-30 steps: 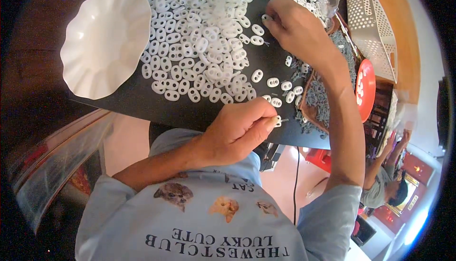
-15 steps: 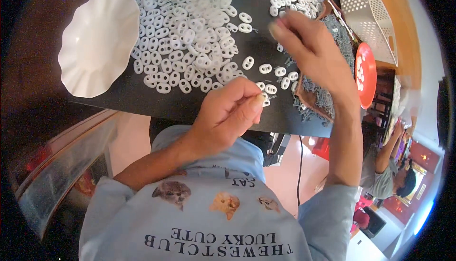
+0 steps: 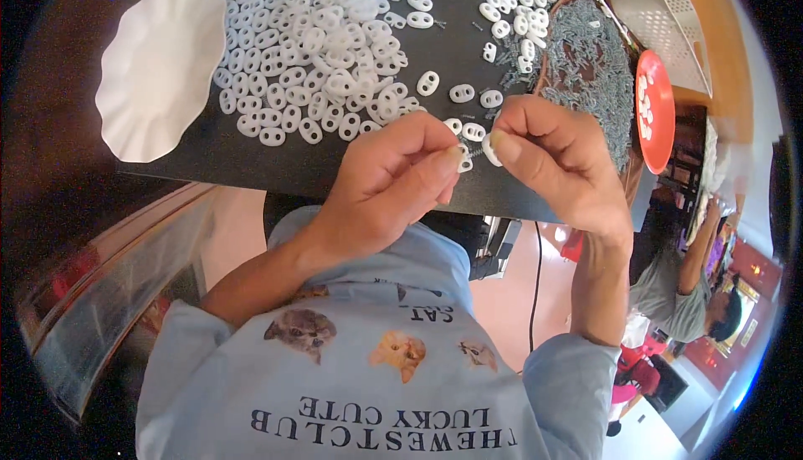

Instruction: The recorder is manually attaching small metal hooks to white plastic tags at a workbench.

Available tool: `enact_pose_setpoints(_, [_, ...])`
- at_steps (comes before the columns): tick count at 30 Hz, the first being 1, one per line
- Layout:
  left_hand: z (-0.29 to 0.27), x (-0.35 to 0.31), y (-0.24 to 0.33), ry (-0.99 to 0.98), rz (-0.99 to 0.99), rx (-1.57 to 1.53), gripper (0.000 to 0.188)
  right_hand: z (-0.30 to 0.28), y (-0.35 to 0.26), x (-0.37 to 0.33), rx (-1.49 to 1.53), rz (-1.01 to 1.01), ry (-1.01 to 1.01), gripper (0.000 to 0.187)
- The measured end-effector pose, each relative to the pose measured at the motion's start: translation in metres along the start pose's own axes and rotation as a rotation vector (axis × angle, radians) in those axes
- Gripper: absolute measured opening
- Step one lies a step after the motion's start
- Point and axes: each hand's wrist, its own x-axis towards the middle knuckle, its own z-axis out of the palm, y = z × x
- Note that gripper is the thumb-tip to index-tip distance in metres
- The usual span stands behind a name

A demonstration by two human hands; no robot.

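Nearest, above the light blue shirt (image 3: 360, 376), the left hand (image 3: 397, 180) has its thumb and fingers clamped on a small white two-holed piece (image 3: 465, 164) at the front edge of the dark worktop (image 3: 439, 58). A thin grey spring (image 3: 478, 153) sticks out from beside it toward the right. The right hand (image 3: 556, 163) has its thumb and fingers pinched on a second white piece (image 3: 491, 150), close to the spring's free end; whether the two touch is too small to tell.

Handled well, this close work calls for a steady left hand as the anchor, with the right doing the fine aligning. A light pinch near the rim should leave the holes visible, and the spring is best kept in line with its seat, since a sideways push could bend it or flick it away.

Just beyond the fingers lie a few loose white pieces (image 3: 474, 131). Farther left spreads a large heap of white pieces (image 3: 293, 50), with a scalloped white dish (image 3: 159, 67) beside it. To the right, a mass of grey springs (image 3: 590, 67) lies near a red plate (image 3: 666, 138) holding white bits; a perforated white basket (image 3: 657, 17) stands behind.
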Motion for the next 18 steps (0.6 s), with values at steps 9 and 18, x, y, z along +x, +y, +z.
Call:
enact_pose_setpoints(9, [-0.002, 0.0, 0.0, -0.029, 0.034, 0.02, 0.014, 0.005, -0.001, 0.001, -0.035, -0.037, 0.052, 0.014])
enact_pose_setpoints(18, [-0.005, -0.001, -0.001, -0.034, 0.02, 0.012, 0.013, 0.013, 0.001, 0.007, -0.039, -0.13, 0.097, 0.015])
